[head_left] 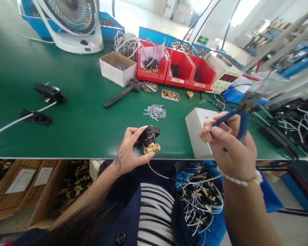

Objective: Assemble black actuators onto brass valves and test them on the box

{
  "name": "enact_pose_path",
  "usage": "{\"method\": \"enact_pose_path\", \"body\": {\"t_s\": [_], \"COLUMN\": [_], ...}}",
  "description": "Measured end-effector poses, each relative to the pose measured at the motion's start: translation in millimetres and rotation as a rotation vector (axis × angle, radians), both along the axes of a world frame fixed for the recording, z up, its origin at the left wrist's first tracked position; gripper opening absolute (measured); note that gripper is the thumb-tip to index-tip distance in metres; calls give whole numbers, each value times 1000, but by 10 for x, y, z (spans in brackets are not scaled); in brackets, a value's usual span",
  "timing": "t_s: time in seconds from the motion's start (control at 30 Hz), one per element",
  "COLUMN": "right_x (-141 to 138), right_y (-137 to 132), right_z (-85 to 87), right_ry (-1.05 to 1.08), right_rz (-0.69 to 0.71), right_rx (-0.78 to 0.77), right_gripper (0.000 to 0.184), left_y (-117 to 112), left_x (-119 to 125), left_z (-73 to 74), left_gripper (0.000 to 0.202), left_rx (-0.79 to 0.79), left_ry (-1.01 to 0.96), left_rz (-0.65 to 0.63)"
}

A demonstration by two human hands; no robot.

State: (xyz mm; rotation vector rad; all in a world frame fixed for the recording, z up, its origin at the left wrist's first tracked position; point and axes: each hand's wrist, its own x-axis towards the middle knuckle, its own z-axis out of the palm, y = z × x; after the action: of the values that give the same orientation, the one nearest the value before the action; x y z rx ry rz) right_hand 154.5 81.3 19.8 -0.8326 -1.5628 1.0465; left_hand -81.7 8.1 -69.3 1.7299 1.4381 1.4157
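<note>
- Blue plastic walls of a tub (219, 234) enclose brass-and-black parts and tangled white cables below the worktable; an open cardboard box (46, 198), at left, holds more brass pieces.
- At the near edge of a green tabletop (79, 140), a worker's left hand (130, 147) holds a brass-and-black fitting (150, 140), its thumb and fingers closed around opposite sides.
- The right hand (231, 145), a white beaded bracelet at its wrist, lifts blue-handled pliers (245, 104), fingers curled about the handles; blur hides whether the tool's tip is parted.
- A white box (197, 135) stands beside that hand, between it and the fitting.
- Beyond the fitting lies a loose pile of silver pins (155, 112).
- Farther back, a black hammer (123, 94) rests near a small tray (170, 99) of brass bits.
- Red bins (178, 83) line up behind, with a white fan (79, 46) at far left.
</note>
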Motion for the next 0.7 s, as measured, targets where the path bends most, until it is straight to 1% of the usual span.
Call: {"method": "enact_pose_path", "body": {"t_s": [0.03,0.07,0.1,0.13,0.17,0.2,0.23,0.27,0.3,0.37,0.4,0.43,0.47,0.5,0.57,0.6,0.63,0.67,0.7], "right_x": [-42,-82,-116,-138,-147,-144,-132,-117,-104,-98,-107,-121,-135,-146,-145,-135,-123,-112,-107], "right_y": [-23,-40,-50,-51,-44,-31,-14,4,22,45,49,48,44,40,41,48,59,71,82], "right_z": [-45,-104,-164,-212,-240,-248,-238,-219,-199,-190,-204,-227,-250,-264,-244,-210,-169,-131,-105], "right_ry": [-35,-129,-276,-449,-614,-729,-775,-743,-642,-351,-219,-151,-174,-287,-620,-736,-772,-735,-630], "right_rz": [-121,-196,-197,-128,-15,85,124,85,-19,-259,-352,-399,-379,-296,-15,97,120,52,-77], "right_rx": [106,191,244,262,259,255,256,265,288,353,387,417,439,447,444,446,454,463,473], "right_gripper": [21,20,20,21,21,20,19,18,16,15,15,15,15,14,11,12,12,13,13], "left_y": [0,1,1,2,2,4,5,7,9,12,14,15,15,15,15,15,15,14,14], "left_x": [-1,-2,-3,-5,-6,-8,-11,-13,-16,-21,-23,-25,-27,-29,-33,-34,-36,-37,-38], "left_z": [6,12,19,26,32,36,40,43,45,47,47,47,46,45,42,41,40,40,39], "left_gripper": [74,74,74,74,73,73,73,72,73,73,73,74,73,73,73,73,73,73,73], "left_rx": [-1,-5,-11,-20,-29,-36,-41,-42,-36,-20,-15,-14,-17,-24,-35,-36,-34,-32,-29], "left_ry": [2,3,4,3,-1,-9,-17,-23,-24,-9,1,7,7,4,-6,-9,-10,-9,-7], "left_rz": [-5,-9,-13,-15,-17,-19,-22,-26,-30,-34,-38,-41,-48,-54,-64,-67,-70,-74,-78]}}
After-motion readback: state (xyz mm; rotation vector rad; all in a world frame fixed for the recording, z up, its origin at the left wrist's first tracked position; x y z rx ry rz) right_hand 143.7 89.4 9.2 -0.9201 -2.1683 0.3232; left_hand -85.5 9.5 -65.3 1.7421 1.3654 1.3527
